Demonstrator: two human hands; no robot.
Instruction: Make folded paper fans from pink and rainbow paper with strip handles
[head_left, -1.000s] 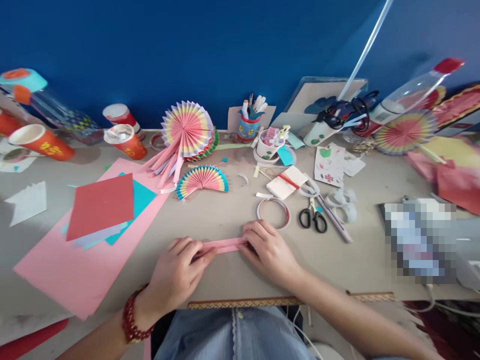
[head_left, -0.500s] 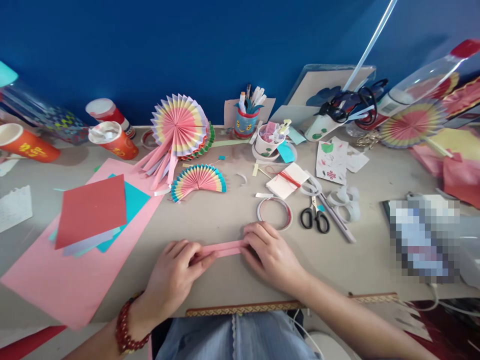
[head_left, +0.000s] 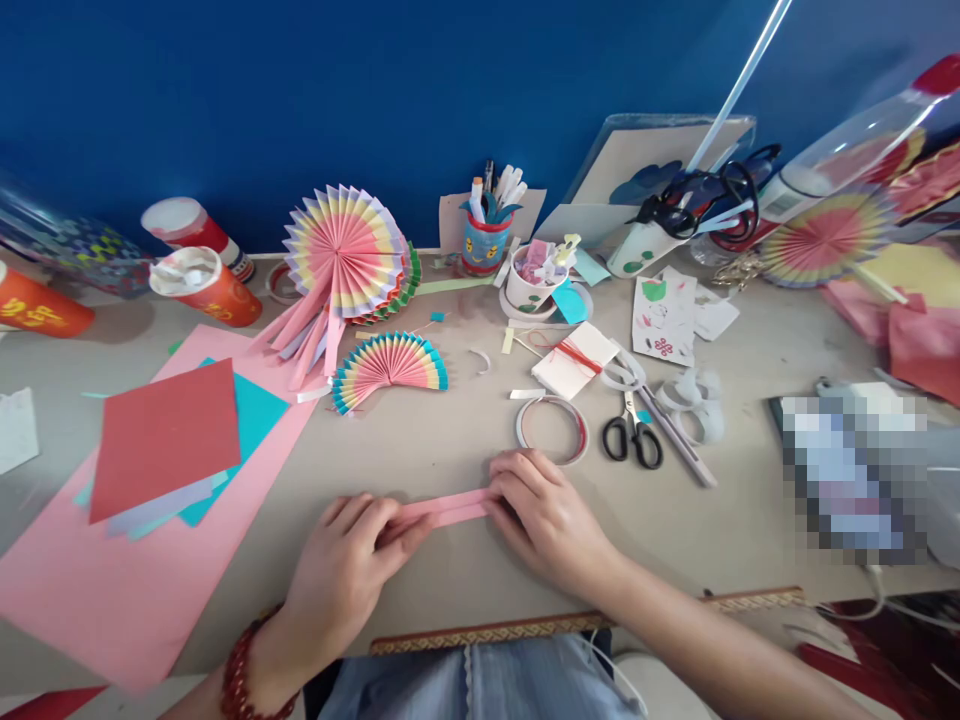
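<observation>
A narrow folded strip of pink paper (head_left: 459,507) lies level near the table's front edge, with a crease running along its length. My left hand (head_left: 349,560) pinches its left end between thumb and fingers. At the other end, my right hand (head_left: 544,515) has its fingers closed over the strip, so both ends are hidden. Just beyond my right hand rests a roll of double-sided tape (head_left: 583,432). Black-handled scissors (head_left: 631,436) lie to its right. A small pleated paper fan (head_left: 390,370) in pink, yellow and blue sits farther back.
Left are coloured paper sheets (head_left: 169,440) on a large pink sheet (head_left: 142,610). Behind stand a round pleated fan (head_left: 341,250), an orange cup (head_left: 214,290), a pen holder (head_left: 484,245) and a cup of scraps (head_left: 529,290). A blurred-out phone (head_left: 840,475) lies right.
The view has shifted slightly, so items on the left appear farther left. Both hands keep their hold on the pink strip, with almost no movement.
</observation>
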